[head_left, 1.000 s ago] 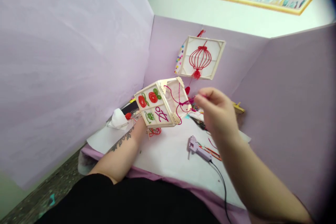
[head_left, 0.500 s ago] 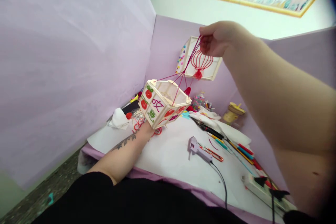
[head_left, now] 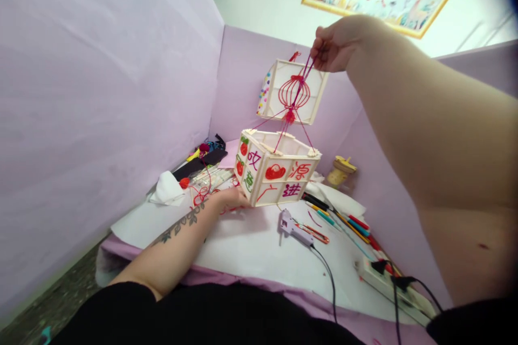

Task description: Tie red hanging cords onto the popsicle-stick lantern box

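Observation:
A white lantern with a pale stick frame (head_left: pixel 279 171) hangs from thin dark-red cords (head_left: pixel 297 98), bearing coloured characters and red fruit shapes. High on the right, my right hand (head_left: pixel 332 47) pinches the top of these cords. My left hand (head_left: pixel 234 198) is at the lantern's lower left corner; its fingers are mostly hidden behind and under the lantern, so their grip does not show. Behind the cords, a second white lantern (head_left: pixel 297 91) with a red wire lantern shape and coloured dots is against the lilac wall.
On the white table cover (head_left: pixel 243 245) lie a lilac glue gun (head_left: pixel 297 228), a red cutter (head_left: pixel 318 233), several pens (head_left: pixel 359 226) and a power strip (head_left: pixel 394 291). White tissue (head_left: pixel 168 188) and red cord are at the left. A yellow-lidded jar (head_left: pixel 340 170) stands behind.
The lantern has turned, so its front panel with red and purple characters faces the camera more and it hangs more level. The camera view has shifted, moving the surroundings left.

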Motion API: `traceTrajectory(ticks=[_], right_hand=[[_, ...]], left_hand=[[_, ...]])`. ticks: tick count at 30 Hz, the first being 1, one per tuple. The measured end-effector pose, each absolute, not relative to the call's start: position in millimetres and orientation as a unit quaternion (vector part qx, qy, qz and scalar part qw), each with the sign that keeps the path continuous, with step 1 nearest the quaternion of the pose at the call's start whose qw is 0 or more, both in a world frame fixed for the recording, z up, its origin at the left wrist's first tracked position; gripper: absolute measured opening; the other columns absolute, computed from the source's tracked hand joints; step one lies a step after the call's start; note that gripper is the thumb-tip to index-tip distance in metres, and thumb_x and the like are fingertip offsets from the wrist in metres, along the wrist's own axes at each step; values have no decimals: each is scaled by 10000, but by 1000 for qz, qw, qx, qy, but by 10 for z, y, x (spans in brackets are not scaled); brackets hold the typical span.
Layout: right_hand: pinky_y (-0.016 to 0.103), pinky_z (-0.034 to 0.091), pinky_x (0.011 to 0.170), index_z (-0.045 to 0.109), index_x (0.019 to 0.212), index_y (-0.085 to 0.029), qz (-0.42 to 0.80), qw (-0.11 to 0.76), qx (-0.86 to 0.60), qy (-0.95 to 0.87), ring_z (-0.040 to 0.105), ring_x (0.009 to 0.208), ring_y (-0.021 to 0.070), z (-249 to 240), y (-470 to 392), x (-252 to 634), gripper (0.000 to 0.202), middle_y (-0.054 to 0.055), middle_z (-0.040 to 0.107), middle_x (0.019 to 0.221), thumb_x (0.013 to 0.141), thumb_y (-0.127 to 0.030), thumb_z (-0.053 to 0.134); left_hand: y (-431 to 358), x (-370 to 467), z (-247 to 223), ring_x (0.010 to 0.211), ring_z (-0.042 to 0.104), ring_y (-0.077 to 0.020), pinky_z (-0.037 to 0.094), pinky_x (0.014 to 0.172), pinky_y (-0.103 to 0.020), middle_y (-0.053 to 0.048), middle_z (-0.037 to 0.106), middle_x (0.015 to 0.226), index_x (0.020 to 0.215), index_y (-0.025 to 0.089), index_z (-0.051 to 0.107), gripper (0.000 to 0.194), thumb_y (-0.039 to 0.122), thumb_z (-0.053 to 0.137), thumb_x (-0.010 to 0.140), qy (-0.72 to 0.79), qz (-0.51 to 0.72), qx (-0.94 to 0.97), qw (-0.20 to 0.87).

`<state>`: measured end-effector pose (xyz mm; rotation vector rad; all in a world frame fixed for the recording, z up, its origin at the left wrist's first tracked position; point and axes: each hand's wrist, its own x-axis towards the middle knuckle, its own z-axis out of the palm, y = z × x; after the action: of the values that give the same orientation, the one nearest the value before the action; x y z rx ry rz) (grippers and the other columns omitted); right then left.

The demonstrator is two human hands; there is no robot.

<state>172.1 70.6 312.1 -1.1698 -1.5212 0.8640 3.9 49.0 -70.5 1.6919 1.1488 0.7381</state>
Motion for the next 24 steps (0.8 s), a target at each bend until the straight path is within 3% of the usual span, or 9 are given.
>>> traceTrajectory(ticks=[3,8,12,16,20,24], right_hand=[[149,337,605,314,584,-77,352,510,-492,-612,563,894,-4,3196,667,1829,218,-73,533,850,789,-132,364],[199,373,616,344,621,-81,334,534,-513,-583,553,927,43,3264,665,2110,213,-33,508,976,817,-163,363],[250,454,680,474,739,-111,321,559,-534,-547,602,912,94,3236,667,2314,129,45,554,1048,860,-156,471],[288,518,673,510,881,-156,294,577,-539,-538,631,895,151,3109,650,2381,89,148,549,1039,933,-228,504],[294,509,707,493,908,-151,293,573,-523,-560,640,880,159,2919,652,2340,136,139,573,962,953,-279,490],[296,503,734,517,838,-145,316,558,-507,-576,625,739,136,2697,706,2221,121,81,585,809,929,-226,510]], left_hand=[[521,52,-662,716,598,-165,479,640,-269,-41,704,854,922,161,700,349,291,774,606,422,239,712,507],[564,-11,-597,769,611,-158,464,681,-257,-61,696,904,971,161,681,357,305,701,645,452,258,707,479],[598,38,-546,723,603,-150,433,591,-239,-60,681,862,874,163,634,286,418,599,748,494,392,650,424],[551,147,-404,586,526,-121,406,545,-234,-8,603,680,779,164,586,276,423,504,830,487,555,587,333],[429,272,-48,716,586,-146,459,652,-250,-24,656,774,826,169,634,235,368,512,858,446,634,600,198],[409,489,391,899,620,-163,478,812,-270,-46,697,961,921,187,683,182,291,547,859,396,593,692,113]])
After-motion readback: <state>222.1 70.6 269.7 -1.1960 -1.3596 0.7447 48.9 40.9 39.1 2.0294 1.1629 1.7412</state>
